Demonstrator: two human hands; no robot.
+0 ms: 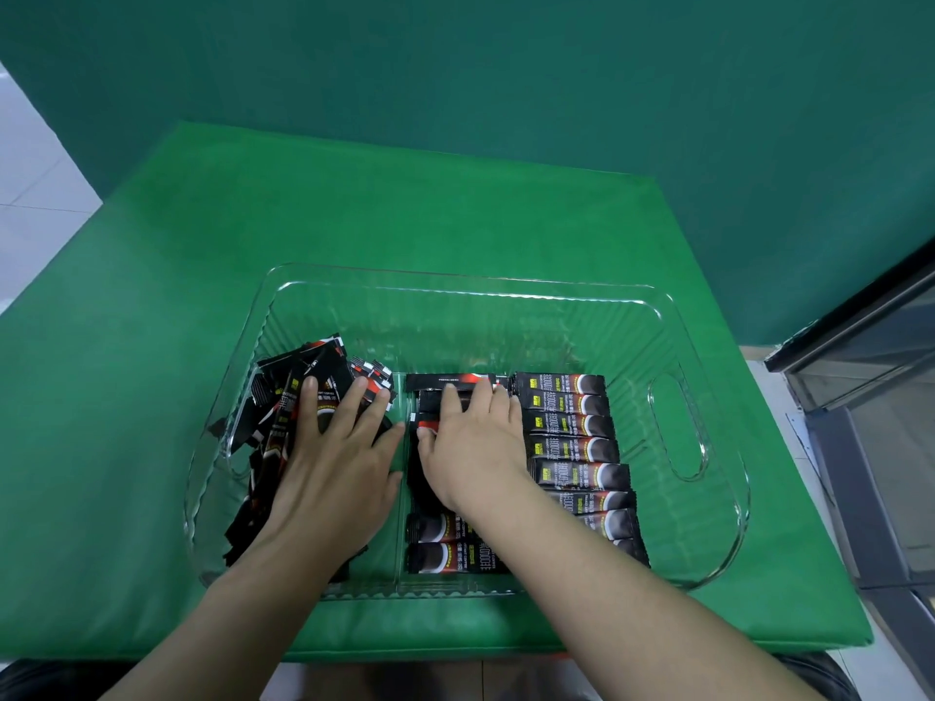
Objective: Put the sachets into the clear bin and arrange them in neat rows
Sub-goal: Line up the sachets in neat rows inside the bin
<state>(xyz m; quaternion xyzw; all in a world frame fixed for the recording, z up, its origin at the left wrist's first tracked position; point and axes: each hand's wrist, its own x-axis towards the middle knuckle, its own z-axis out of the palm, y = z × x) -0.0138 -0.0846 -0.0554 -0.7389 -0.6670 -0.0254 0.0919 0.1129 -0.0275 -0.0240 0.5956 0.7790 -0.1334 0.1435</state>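
A clear plastic bin [708, 346] with handle cut-outs stands on the green table. Inside it, black-and-red coffee sachets lie in three groups. A neat row [571, 432] runs along the right. A second row [450, 543] takes the middle, and my right hand [470, 442] lies flat on its far end with fingers straight, covering several sachets. A loose, jumbled pile [283, 402] fills the left side; my left hand [334, 457] rests on it with fingers spread and straight.
The green cloth-covered table [405, 210] extends beyond the bin to the back and left. A green backdrop stands behind. A dark glass-fronted cabinet [870, 356] is at the right. White floor tiles show at the far left.
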